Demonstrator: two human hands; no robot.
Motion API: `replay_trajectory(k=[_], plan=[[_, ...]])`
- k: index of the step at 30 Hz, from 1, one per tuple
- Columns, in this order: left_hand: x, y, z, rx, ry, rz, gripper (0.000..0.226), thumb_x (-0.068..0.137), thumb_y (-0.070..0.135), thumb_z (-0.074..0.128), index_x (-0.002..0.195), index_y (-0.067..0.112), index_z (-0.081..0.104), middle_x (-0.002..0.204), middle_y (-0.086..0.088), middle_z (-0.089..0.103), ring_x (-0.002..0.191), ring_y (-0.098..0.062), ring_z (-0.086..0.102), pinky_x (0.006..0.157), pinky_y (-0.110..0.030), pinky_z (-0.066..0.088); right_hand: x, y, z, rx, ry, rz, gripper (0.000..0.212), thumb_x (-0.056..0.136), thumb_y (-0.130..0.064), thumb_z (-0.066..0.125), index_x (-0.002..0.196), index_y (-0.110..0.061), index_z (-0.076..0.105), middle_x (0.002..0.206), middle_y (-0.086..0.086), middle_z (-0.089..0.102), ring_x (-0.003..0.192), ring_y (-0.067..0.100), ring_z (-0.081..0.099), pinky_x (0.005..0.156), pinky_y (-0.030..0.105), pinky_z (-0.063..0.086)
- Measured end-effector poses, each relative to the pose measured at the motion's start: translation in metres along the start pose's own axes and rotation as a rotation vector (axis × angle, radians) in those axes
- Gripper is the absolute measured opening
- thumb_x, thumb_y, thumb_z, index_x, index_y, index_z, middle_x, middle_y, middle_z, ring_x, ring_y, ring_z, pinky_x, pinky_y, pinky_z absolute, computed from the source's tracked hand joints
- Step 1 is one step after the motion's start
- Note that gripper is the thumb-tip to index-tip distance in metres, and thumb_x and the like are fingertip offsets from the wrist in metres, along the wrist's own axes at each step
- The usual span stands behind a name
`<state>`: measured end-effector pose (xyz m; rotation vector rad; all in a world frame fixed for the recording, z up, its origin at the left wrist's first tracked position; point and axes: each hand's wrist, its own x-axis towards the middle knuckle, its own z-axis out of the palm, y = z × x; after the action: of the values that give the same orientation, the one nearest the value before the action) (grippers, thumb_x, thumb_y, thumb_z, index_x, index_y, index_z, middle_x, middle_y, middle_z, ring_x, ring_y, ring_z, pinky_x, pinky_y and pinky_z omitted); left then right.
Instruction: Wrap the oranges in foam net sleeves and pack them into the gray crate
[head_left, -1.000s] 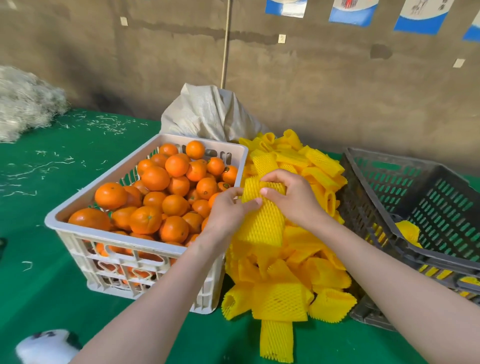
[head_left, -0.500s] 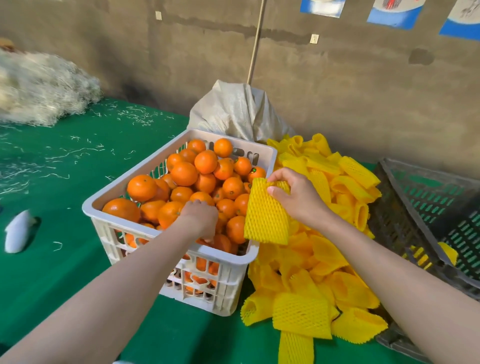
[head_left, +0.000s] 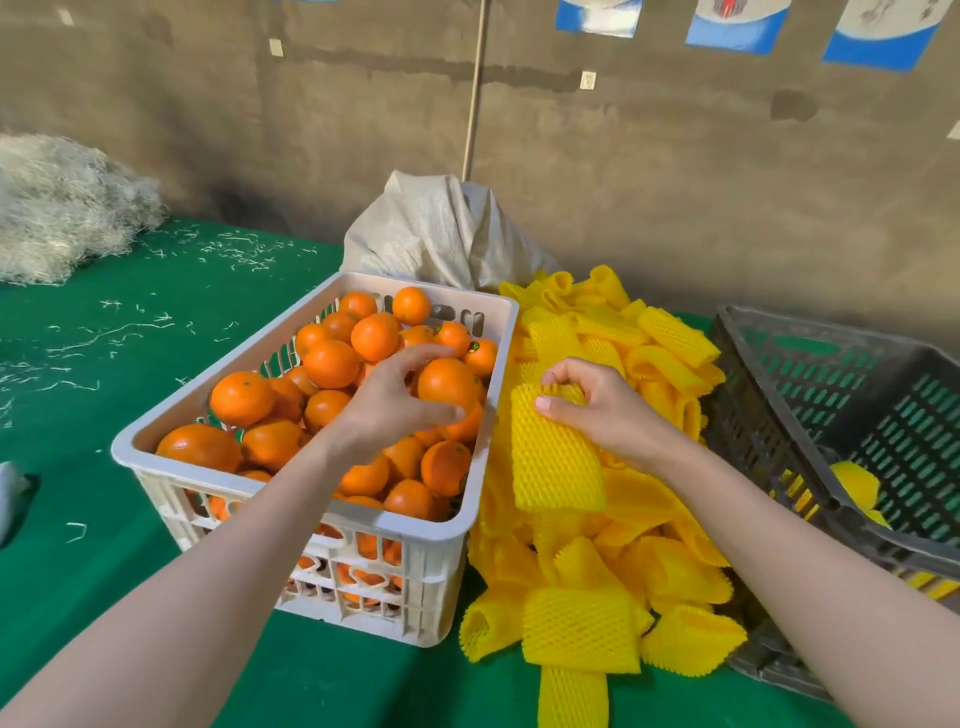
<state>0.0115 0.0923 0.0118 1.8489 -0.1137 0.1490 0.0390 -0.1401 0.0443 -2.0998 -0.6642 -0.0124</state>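
A white crate (head_left: 415, 525) full of oranges stands at centre left. My left hand (head_left: 395, 402) is over its right side, fingers and thumb closed around one orange (head_left: 445, 382) held just above the others. To the right, my right hand (head_left: 605, 408) pinches the top edge of a yellow foam net sleeve (head_left: 553, 462), which hangs over the pile of yellow sleeves (head_left: 623, 566). The gray crate (head_left: 852, 415) sits tilted at the far right with a wrapped yellow piece (head_left: 857, 483) inside.
A pale woven sack (head_left: 441, 234) leans on the wall behind the crates. White shredded fibre (head_left: 57, 208) is heaped at the far left, with scraps across the green table cover (head_left: 104, 364). A thin pole (head_left: 474, 88) stands against the wall.
My left hand let go of the sleeve, reached into the white crate and lifted out an orange. My right hand kept the sleeve and holds it beside the crate.
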Motion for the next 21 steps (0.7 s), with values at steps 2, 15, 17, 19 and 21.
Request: replay_trajectory(k=[2, 15, 17, 19, 21], plan=[[-0.002, 0.014, 0.014, -0.198, -0.002, 0.040, 0.061, 0.071, 0.004, 0.080, 0.114, 0.039, 0.055, 0.122, 0.010, 0.052, 0.103, -0.013, 0.061, 0.066, -0.024, 0.056, -0.006, 0.002, -0.008, 0.092, -0.010, 0.036, 0.012, 0.088, -0.010, 0.063, 0.099, -0.015, 0.061, 0.093, -0.011, 0.059, 0.087, -0.003, 0.053, 0.078, 0.008, 0.041], [-0.012, 0.053, 0.114, -0.909, -0.094, 0.028, 0.063, 0.069, 0.004, 0.069, 0.126, 0.025, 0.054, 0.119, -0.014, 0.063, 0.092, -0.024, 0.070, 0.075, -0.033, 0.058, -0.056, 0.002, -0.042, 0.972, -0.053, 0.250, 0.026, 0.079, -0.024, 0.053, 0.101, -0.012, 0.058, 0.072, 0.005, 0.068, 0.063, 0.016, 0.067, 0.053, 0.026, 0.054], [-0.013, 0.053, 0.127, -0.922, -0.060, 0.052, 0.062, 0.072, 0.007, 0.068, 0.128, 0.029, 0.054, 0.126, -0.015, 0.060, 0.100, -0.026, 0.068, 0.074, -0.034, 0.057, -0.061, 0.007, -0.042, 0.952, -0.027, 0.251, 0.026, 0.081, -0.028, 0.053, 0.103, -0.015, 0.057, 0.072, 0.005, 0.068, 0.064, 0.018, 0.067, 0.056, 0.028, 0.053], [-0.014, 0.052, 0.139, -0.922, -0.049, 0.070, 0.060, 0.074, 0.011, 0.068, 0.128, 0.032, 0.054, 0.131, -0.016, 0.056, 0.101, -0.027, 0.067, 0.073, -0.033, 0.056, -0.064, 0.011, -0.044, 0.946, 0.003, 0.250, 0.022, 0.087, -0.027, 0.050, 0.106, -0.017, 0.055, 0.072, 0.004, 0.068, 0.065, 0.019, 0.066, 0.060, 0.031, 0.051], [-0.015, 0.052, 0.149, -0.923, -0.046, 0.083, 0.055, 0.077, 0.014, 0.068, 0.125, 0.036, 0.054, 0.132, -0.020, 0.053, 0.090, -0.027, 0.066, 0.067, -0.030, 0.056, -0.065, 0.011, -0.046, 0.888, -0.003, 0.241, 0.018, 0.095, -0.025, 0.044, 0.108, -0.016, 0.053, 0.070, 0.003, 0.067, 0.064, 0.020, 0.064, 0.059, 0.030, 0.048]])
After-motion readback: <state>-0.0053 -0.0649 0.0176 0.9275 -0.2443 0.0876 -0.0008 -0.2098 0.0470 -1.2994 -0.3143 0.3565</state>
